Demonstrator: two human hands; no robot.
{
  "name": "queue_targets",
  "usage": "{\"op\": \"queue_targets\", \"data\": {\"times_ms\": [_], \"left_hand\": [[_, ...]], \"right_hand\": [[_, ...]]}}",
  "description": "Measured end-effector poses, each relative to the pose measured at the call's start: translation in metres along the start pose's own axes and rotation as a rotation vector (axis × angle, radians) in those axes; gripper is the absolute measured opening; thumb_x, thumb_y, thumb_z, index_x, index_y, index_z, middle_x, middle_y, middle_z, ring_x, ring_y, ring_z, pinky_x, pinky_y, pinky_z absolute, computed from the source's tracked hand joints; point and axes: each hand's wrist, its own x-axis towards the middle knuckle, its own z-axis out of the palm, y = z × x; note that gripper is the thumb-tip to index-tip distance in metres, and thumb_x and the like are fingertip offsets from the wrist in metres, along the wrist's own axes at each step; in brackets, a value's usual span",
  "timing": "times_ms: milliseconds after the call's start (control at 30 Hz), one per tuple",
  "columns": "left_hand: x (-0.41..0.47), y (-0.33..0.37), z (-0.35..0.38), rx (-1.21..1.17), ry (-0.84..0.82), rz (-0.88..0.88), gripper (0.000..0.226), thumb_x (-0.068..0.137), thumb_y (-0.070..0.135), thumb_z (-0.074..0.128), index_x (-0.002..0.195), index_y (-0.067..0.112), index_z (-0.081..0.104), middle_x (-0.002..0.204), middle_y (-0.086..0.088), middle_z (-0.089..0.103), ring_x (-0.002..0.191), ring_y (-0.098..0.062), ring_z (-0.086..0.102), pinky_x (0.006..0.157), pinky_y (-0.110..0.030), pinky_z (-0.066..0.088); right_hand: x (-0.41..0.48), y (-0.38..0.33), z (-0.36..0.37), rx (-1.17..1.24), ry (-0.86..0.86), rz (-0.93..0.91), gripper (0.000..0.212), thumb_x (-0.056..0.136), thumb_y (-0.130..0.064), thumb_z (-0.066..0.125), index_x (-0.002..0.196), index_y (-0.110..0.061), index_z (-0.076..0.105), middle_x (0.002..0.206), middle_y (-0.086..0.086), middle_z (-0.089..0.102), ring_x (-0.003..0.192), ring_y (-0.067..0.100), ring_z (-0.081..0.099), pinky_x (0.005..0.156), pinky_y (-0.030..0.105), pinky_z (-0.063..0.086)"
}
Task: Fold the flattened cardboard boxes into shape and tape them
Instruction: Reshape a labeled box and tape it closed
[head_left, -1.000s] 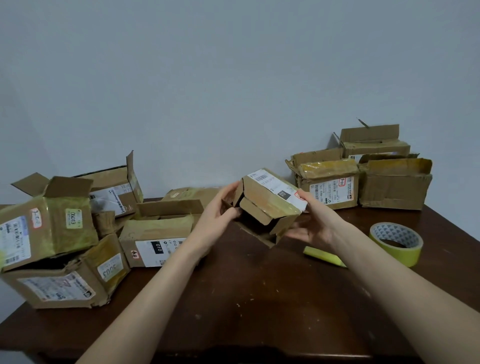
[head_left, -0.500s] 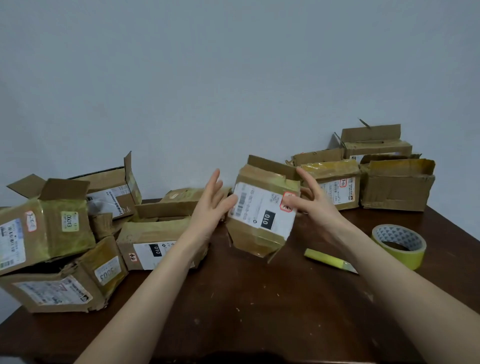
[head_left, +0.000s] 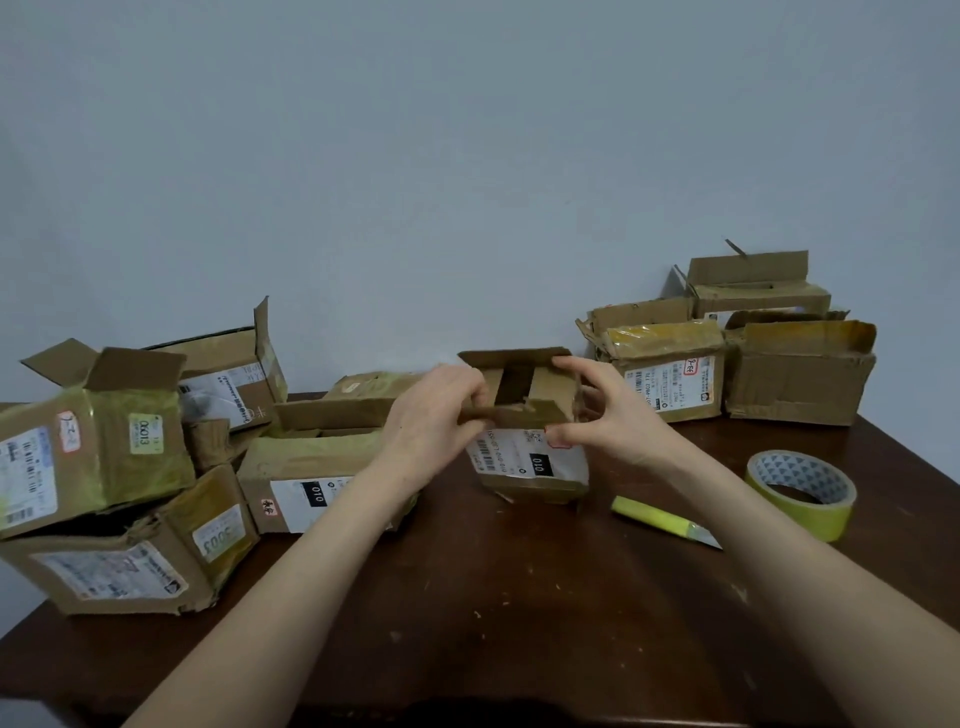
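A small brown cardboard box (head_left: 530, 470) with a white "010" label stands upright on the dark wooden table (head_left: 493, 613), its top flaps partly folded in. My left hand (head_left: 434, 415) pinches the near top flap at the box's left side. My right hand (head_left: 605, 415) grips the box's right top corner, thumb on the front and fingers over the flaps. A roll of yellow tape (head_left: 800, 491) lies flat to the right. A yellow utility knife (head_left: 662, 519) lies between the box and the roll.
Several shaped boxes are piled at the table's left (head_left: 104, 457), one more with a "010" label (head_left: 311, 467) sits just behind my left forearm. Three boxes (head_left: 743, 358) stand against the wall at the back right. The table's right edge runs close behind the tape.
The box has been turned upright from a tilted hold in the air and set down on the table. Both hands moved to its top flaps.
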Motion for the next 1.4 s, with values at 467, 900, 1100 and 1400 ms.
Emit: {"op": "queue_targets", "data": {"times_ms": [467,900,1100,1400], "left_hand": [[0.024,-0.002,-0.024,-0.008,-0.194,0.292,0.040,0.088,0.045,0.046,0.104,0.016,0.069,0.090,-0.001,0.058,0.084,-0.017,0.054,0.068,-0.041,0.051],[0.042,0.010,-0.059,-0.267,-0.612,0.030,0.008,0.085,0.025,0.070,0.079,0.019,0.068,0.082,0.008,0.058,0.077,-0.007,0.056,0.068,-0.024,0.042],[0.039,-0.001,-0.061,-0.412,-0.573,-0.174,0.015,0.086,0.020,0.068,0.072,0.022,0.065,0.070,0.008,0.065,0.067,-0.005,0.059,0.064,-0.021,0.044],[0.034,-0.023,-0.036,-0.637,-0.227,-0.547,0.011,0.089,0.025,0.065,0.088,0.014,0.067,0.080,-0.002,0.070,0.076,-0.016,0.065,0.064,-0.022,0.049]], "right_hand": [[-0.007,-0.007,-0.014,0.053,-0.171,0.083,0.075,0.080,-0.016,0.075,0.136,-0.052,0.040,0.131,-0.016,0.048,0.123,0.011,0.047,0.098,0.027,0.038],[0.005,-0.037,-0.012,-0.306,-0.583,0.121,0.062,0.067,-0.033,0.084,0.118,-0.029,0.049,0.111,-0.006,0.069,0.104,0.016,0.065,0.090,0.048,0.054],[-0.004,-0.039,-0.016,-0.062,-0.381,0.123,0.091,0.056,-0.042,0.088,0.131,-0.036,0.038,0.126,-0.006,0.058,0.116,0.007,0.056,0.102,0.037,0.046],[-0.023,-0.035,0.006,0.504,-0.239,0.434,0.049,0.087,-0.032,0.065,0.133,-0.033,0.048,0.120,-0.006,0.067,0.101,0.018,0.068,0.077,0.035,0.055]]}}
